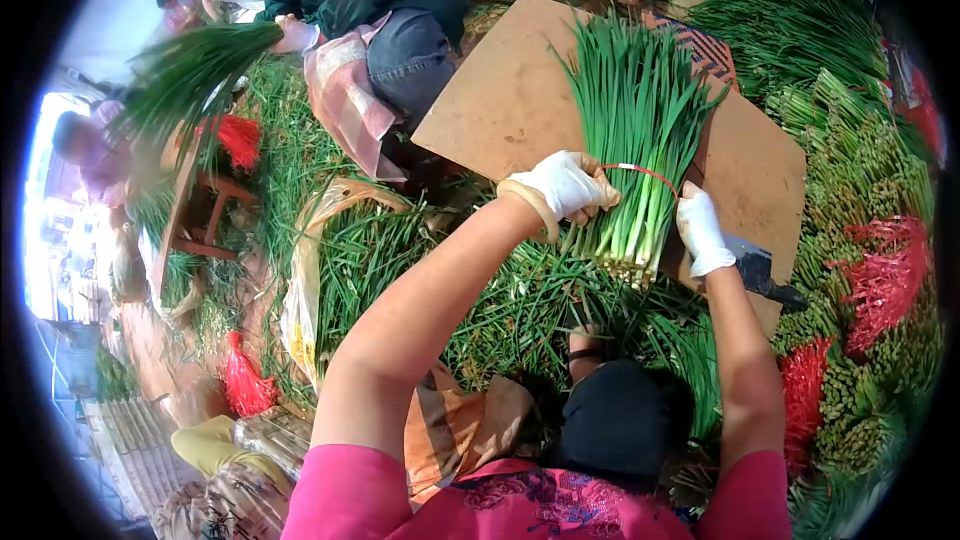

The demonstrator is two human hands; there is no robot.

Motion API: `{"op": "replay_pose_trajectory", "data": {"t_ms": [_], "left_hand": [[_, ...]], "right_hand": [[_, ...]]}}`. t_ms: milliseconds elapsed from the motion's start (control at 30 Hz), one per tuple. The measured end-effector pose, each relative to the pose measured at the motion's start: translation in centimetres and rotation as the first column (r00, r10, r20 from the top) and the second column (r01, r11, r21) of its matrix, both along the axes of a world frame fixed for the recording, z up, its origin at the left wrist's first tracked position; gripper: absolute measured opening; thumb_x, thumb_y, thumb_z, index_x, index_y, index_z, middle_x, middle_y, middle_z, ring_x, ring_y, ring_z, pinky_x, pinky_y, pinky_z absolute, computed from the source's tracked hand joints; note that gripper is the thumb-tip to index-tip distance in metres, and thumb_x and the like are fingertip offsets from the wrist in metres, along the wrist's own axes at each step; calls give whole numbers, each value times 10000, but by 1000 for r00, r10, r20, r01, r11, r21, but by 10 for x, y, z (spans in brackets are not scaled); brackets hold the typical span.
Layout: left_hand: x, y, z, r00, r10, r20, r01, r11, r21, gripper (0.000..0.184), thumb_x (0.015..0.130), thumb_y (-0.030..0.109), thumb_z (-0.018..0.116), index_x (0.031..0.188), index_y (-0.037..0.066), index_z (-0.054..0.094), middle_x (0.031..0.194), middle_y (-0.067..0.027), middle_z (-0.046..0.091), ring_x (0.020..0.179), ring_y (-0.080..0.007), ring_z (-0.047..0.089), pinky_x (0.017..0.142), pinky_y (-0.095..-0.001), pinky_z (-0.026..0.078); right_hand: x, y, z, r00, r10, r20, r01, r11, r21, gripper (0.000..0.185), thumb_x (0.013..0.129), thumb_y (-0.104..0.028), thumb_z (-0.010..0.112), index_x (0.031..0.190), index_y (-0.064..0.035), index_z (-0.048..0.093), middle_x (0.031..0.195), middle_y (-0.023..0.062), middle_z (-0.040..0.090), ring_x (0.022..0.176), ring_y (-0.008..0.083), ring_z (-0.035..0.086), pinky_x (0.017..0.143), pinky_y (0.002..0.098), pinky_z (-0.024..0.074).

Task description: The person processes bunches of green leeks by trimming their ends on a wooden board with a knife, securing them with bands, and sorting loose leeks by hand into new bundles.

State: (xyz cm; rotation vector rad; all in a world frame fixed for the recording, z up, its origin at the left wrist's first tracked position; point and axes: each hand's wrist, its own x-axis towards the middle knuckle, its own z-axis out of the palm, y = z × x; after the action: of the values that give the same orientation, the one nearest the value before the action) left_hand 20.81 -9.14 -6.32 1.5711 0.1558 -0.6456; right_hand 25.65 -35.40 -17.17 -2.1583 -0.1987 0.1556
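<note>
A bunch of garlic chives (640, 110) lies on a brown board (490, 110), leaves pointing away from me and white stem ends toward me. A thin red tie (645, 172) passes over the top of the bunch. At the bunch's left side, my gloved left hand (565, 185) is closed on one end of the tie, its fingers touching the stems. My gloved right hand (703, 230) pinches the other end on the right side. Part of the tie is hidden by my fingers. A dark-handled blade (755, 268) rests beside my right wrist.
Stacked chive bundles (840, 160) fill the right side, with red ties (885, 280) on them. Loose chives (510, 310) cover the ground before me. Opposite, a co-worker (400, 0) holds chives (190, 80). A wooden stool (200, 205) stands left.
</note>
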Motion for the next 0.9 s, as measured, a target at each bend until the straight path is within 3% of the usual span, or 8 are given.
{"op": "replay_pose_trajectory", "data": {"t_ms": [233, 333, 467, 500, 633, 767, 867, 900], "left_hand": [[13, 7, -10, 968, 180, 174, -218, 947, 236, 464, 763, 408, 746, 969, 6, 642, 719, -47, 636, 533, -124, 540, 486, -266, 435], [17, 30, -5, 986, 128, -104, -114, 985, 132, 299, 810, 289, 718, 919, 19, 649, 743, -57, 642, 587, -138, 560, 544, -280, 454], [-12, 17, 25, 654, 174, 736, -499, 830, 247, 223, 787, 165, 691, 933, 9, 630, 848, -103, 650, 776, -205, 619, 735, -312, 491], [-27, 9, 47, 352, -191, 916, -514, 779, 360, 228, 789, 192, 669, 959, 44, 632, 921, -124, 643, 861, -278, 615, 789, -355, 482], [-68, -31, 47, 135, -775, 617, -292, 564, 772, 335, 704, 288, 677, 1021, 183, 644, 1161, -33, 590, 1213, -267, 473, 952, -488, 379], [-55, 60, 31, 359, -525, 772, -190, 768, 611, 250, 706, 96, 656, 956, 95, 671, 1203, -82, 595, 1088, -303, 573, 928, -419, 448], [-74, 96, 32, 637, 260, 726, -430, 901, 55, 329, 740, -41, 589, 1057, 40, 628, 1181, -159, 602, 1116, -328, 559, 918, -385, 464], [-75, 104, 34, 501, 101, 859, -497, 846, 190, 447, 748, 99, 674, 1179, 34, 574, 1263, -183, 545, 1204, -322, 497, 981, -393, 417]], "right_hand": [[-30, 44, 58, 981, 27, 191, 15, 977, -214, 97, 771, -104, 524, 784, -8, 530, 652, 179, 532, 608, 275, 549, 576, 389, 425], [-27, 44, 73, 999, 37, 17, -35, 995, -96, 146, 759, -155, 567, 810, -18, 577, 663, 180, 557, 636, 305, 583, 592, 398, 443], [-37, 41, 81, 990, -41, 132, 45, 999, -30, 122, 768, -121, 592, 831, -17, 609, 747, 158, 591, 680, 287, 591, 635, 352, 460], [-41, 42, 81, 972, -67, 225, 70, 998, -6, 108, 772, -107, 592, 829, -17, 611, 766, 155, 596, 690, 282, 592, 643, 342, 462], [-46, 57, 67, 938, -160, 306, 74, 959, 274, 26, 775, 19, 590, 756, 7, 577, 774, 85, 582, 646, 173, 550, 597, 279, 444], [-42, 99, 127, 971, -2, 239, -133, 827, 546, 18, 803, 36, 593, 794, 24, 602, 783, 87, 597, 602, 108, 532, 562, 233, 439], [-25, 149, 131, 981, 194, 30, -161, 709, 686, 45, 838, 32, 570, 817, 54, 602, 779, 117, 638, 644, 132, 590, 601, 244, 473], [-18, 163, 126, 965, 263, 1, -165, 601, 782, 39, 849, 38, 555, 822, 55, 577, 787, 121, 639, 643, 143, 597, 606, 250, 485]]}}
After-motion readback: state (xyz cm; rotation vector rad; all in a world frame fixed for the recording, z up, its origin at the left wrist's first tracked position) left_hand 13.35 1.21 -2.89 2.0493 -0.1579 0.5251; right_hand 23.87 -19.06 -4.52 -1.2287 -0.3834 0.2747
